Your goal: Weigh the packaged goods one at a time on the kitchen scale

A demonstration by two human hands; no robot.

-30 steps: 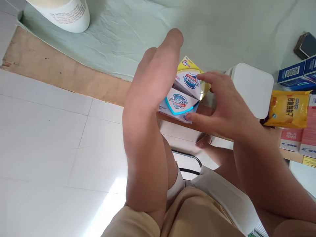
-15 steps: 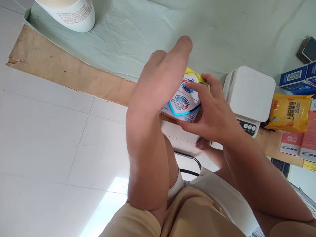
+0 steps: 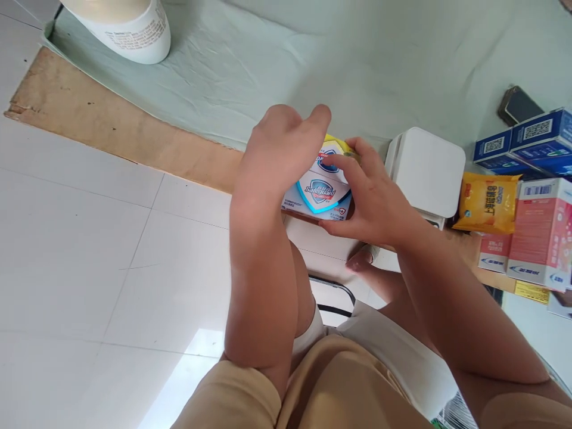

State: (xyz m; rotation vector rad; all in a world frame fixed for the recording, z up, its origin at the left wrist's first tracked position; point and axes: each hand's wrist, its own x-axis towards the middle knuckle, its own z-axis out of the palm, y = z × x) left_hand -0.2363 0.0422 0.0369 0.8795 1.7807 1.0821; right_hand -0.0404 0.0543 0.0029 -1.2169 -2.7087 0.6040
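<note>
A white and blue Safeguard soap box [image 3: 318, 193] sits at the front edge of the cloth-covered table, with a yellow part along its back side. My right hand [image 3: 373, 193] grips it from the right, thumb low at the near corner and fingers over the top and far side. Over the box's left end is my left hand [image 3: 290, 137], bent at the wrist and curled closed. Its fingertips are turned away, so what they hold, if anything, is hidden. The left part of the box is covered by that hand and forearm.
Right of the box stands a white kitchen scale [image 3: 429, 173]. Beyond it are a yellow soap packet [image 3: 489, 202], pink boxes [image 3: 538, 232], blue boxes [image 3: 522, 140] and a dark phone-like object [image 3: 518, 106]. A white bottle [image 3: 143, 36] stands at the far left on green cloth [image 3: 232, 65].
My left hand has drawn down toward me and its thumb is lower. My right hand keeps its grip on the soap box. The view has shifted slightly to the right.
</note>
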